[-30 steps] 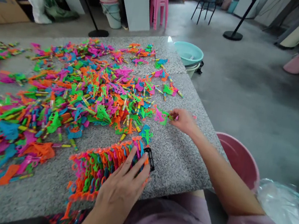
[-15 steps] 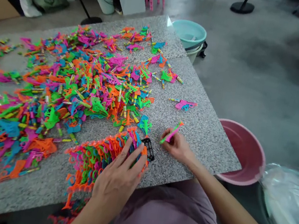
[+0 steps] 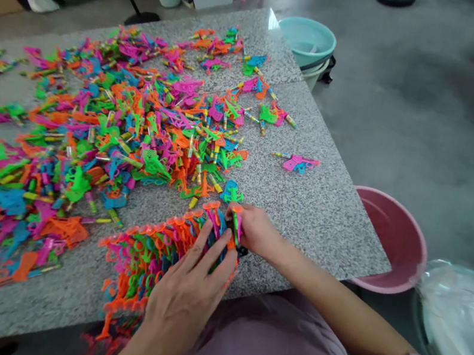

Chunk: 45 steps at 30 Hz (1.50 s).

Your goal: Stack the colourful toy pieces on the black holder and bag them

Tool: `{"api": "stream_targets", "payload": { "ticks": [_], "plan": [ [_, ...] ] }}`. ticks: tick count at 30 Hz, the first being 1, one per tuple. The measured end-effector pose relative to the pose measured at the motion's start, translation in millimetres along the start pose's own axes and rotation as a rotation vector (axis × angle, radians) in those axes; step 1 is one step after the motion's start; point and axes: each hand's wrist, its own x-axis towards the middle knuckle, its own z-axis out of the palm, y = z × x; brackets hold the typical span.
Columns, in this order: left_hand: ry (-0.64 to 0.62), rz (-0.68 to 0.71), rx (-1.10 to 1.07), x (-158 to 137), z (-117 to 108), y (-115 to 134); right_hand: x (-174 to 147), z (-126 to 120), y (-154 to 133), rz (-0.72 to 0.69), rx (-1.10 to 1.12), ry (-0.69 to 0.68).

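Note:
A long, tight row of small plastic toy guns (image 3: 148, 241) in orange, green, pink and blue stands at the table's front edge. My left hand (image 3: 188, 278) lies over its right end, fingers stretched and apart, thumb hidden. Pinched in my right hand (image 3: 258, 229) is a pink and green toy gun (image 3: 236, 223), held upright against that same end. A black plastic piece (image 3: 242, 252) shows just below the right fingers, mostly covered. Close behind the row's end lies a loose blue and green toy gun (image 3: 231, 192).
A large pile of loose toy guns (image 3: 138, 118) covers the left and middle of the granite table (image 3: 305, 207). One pink and blue toy gun (image 3: 300, 163) lies apart. Beside the right edge stand a pink tub (image 3: 410, 243), a teal basin (image 3: 308, 35) and plastic bags (image 3: 449, 322).
My right hand has moved left with the pink and green toy gun, from the bare tabletop to the row's end. My left hand stays on the row. The view has shifted slightly.

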Motion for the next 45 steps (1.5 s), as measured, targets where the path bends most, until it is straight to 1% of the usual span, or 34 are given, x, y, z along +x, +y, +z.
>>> {"api": "stream_targets", "payload": {
  "ticks": [2, 4, 5, 7, 9, 10, 11, 13, 14, 15, 16, 19, 21, 23, 25, 27, 29, 32, 35, 38, 41, 43, 44, 45],
  "plan": [
    [0.029, -0.026, 0.008, -1, 1, -1, 4, -2, -8, 0.039, -0.083, -0.034],
    [0.063, 0.002, 0.018, -2, 0, -4, 9, -3, -14, 0.060, -0.084, -0.060],
    [0.068, 0.036, 0.015, -3, 0, -6, 11, -3, -15, 0.050, -0.066, -0.071],
    [0.050, 0.114, -0.002, -3, -2, -9, 14, -8, -11, -0.030, -0.010, -0.103],
    [0.037, 0.140, -0.016, -2, -4, -11, 16, -18, -2, -0.133, 0.032, -0.124],
    [0.034, 0.128, -0.020, -2, -4, -12, 18, -24, 4, -0.159, 0.031, -0.100],
    [0.038, 0.113, -0.024, -1, -5, -12, 20, -30, 11, -0.160, 0.008, -0.047],
    [0.042, 0.084, -0.043, 1, -6, -11, 30, -39, 22, -0.144, -0.109, 0.085],
    [0.043, 0.078, -0.055, 2, -6, -10, 38, -42, 25, -0.174, -0.194, 0.120],
    [0.040, 0.071, -0.069, 3, -7, -10, 48, -43, 27, -0.240, -0.290, 0.118],
    [0.033, 0.067, -0.084, 4, -7, -10, 59, -42, 27, -0.334, -0.389, 0.083],
    [0.011, 0.062, -0.114, 5, -8, -11, 92, -38, 22, -0.639, -0.651, -0.091],
    [-0.005, 0.054, -0.115, 5, -9, -12, 107, -38, 18, -0.802, -0.755, -0.199],
    [-0.014, 0.043, -0.108, 4, -9, -11, 112, -41, 17, -0.911, -0.812, -0.289],
    [-0.031, 0.027, -0.104, 3, -9, -10, 110, -45, 19, -0.946, -0.844, -0.335],
    [-0.048, 0.010, -0.107, 3, -10, -9, 104, -48, 23, -0.933, -0.833, -0.344],
    [-0.067, 0.000, -0.112, 3, -10, -8, 97, -49, 25, -0.886, -0.760, -0.349],
    [-0.085, 0.005, -0.095, 4, -11, -7, 86, -54, 28, -0.703, -0.591, -0.400],
    [-0.099, 0.049, -0.062, 4, -11, -9, 68, -69, 36, -0.510, -0.508, -0.398],
    [-0.118, 0.091, -0.040, 5, -10, -11, 45, -93, 51, -0.401, -0.482, -0.353],
    [-0.134, 0.097, -0.015, 7, -8, -13, 20, -116, 66, -0.267, -0.445, -0.288],
    [-0.132, 0.138, -0.002, 7, -6, -13, 1, -120, 69, -0.167, -0.425, -0.224],
    [-0.122, 0.163, 0.001, 8, -5, -13, -11, -117, 67, -0.107, -0.398, -0.190],
    [-0.106, 0.180, 0.000, 7, -5, -13, -23, -109, 64, -0.040, -0.322, -0.167]
  ]
}}
